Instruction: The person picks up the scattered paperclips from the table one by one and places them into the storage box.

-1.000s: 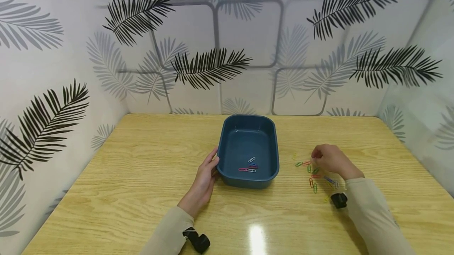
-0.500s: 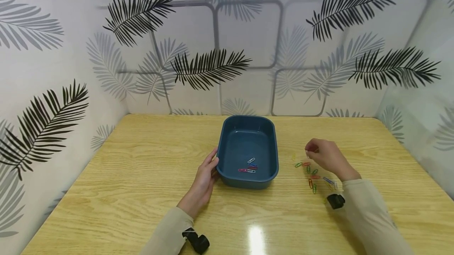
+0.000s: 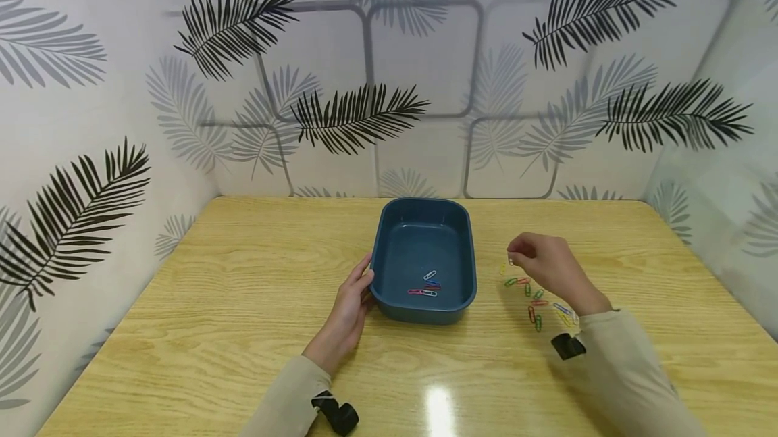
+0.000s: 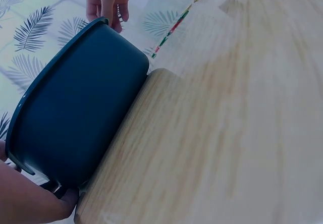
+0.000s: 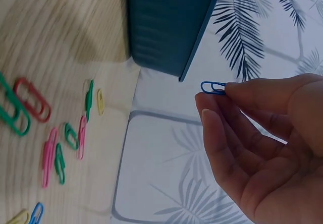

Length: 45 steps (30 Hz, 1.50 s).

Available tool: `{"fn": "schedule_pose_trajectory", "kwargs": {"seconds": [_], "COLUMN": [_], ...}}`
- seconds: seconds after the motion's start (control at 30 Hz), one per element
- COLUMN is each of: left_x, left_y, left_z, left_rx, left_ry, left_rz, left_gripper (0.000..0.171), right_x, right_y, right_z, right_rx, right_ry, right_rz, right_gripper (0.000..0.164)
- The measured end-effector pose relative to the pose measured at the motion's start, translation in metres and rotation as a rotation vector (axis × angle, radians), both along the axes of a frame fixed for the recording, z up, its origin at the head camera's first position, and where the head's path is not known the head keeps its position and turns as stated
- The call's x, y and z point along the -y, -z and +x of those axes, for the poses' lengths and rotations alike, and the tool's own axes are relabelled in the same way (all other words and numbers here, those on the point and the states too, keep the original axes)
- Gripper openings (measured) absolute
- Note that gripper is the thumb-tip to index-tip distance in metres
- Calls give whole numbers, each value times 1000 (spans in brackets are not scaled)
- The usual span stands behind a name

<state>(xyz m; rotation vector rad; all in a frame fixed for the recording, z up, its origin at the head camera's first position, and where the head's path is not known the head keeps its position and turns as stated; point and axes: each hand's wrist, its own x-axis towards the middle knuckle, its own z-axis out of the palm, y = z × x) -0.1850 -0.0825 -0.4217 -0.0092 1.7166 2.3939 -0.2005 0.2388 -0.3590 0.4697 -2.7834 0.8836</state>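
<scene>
My right hand (image 3: 550, 268) pinches a blue paper clip (image 5: 213, 88) between thumb and fingertips, raised above the table to the right of the dark blue bin (image 3: 424, 315). My left hand (image 3: 349, 305) grips the bin's left wall, thumb at the rim. Inside the bin, several paper clips (image 3: 430, 275), white, blue, red and pink, lie near its front. Below and around the right hand, loose paper clips (image 5: 34, 99) in green, red, pink, yellow and blue are scattered on the table. The left wrist view shows the bin's outer wall (image 4: 75, 98) and the left fingers under it.
The wood-grain table (image 3: 243, 275) runs back to a wall (image 3: 419, 52) with a leaf pattern. A black wrist camera (image 3: 337, 415) is strapped to the left sleeve, and another black wrist camera (image 3: 568, 346) to the right one.
My right hand has moved left and slightly up from the loose clips toward the bin, carrying the paper clip. The left hand and the bin stay in place.
</scene>
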Motion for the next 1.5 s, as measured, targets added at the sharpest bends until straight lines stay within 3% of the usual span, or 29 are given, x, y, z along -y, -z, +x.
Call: {"fn": "schedule_pose_trajectory", "kwargs": {"seconds": [0.37, 1.03, 1.5], "left_x": [0, 1, 0], "left_y": [0, 1, 0], "left_z": [1, 1, 0], "left_rx": [-7, -13, -13], "left_ry": [2, -2, -6], "left_rz": [-6, -12, -8], "left_gripper": [50, 50, 50], "right_x": [18, 49, 53], "right_y": [-6, 2, 5], "right_z": [10, 19, 22], "right_rx": [-14, -186, -155], "right_ry": [-4, -80, -119], "right_rz": [-38, -67, -96], "right_gripper": [8, 6, 7]}}
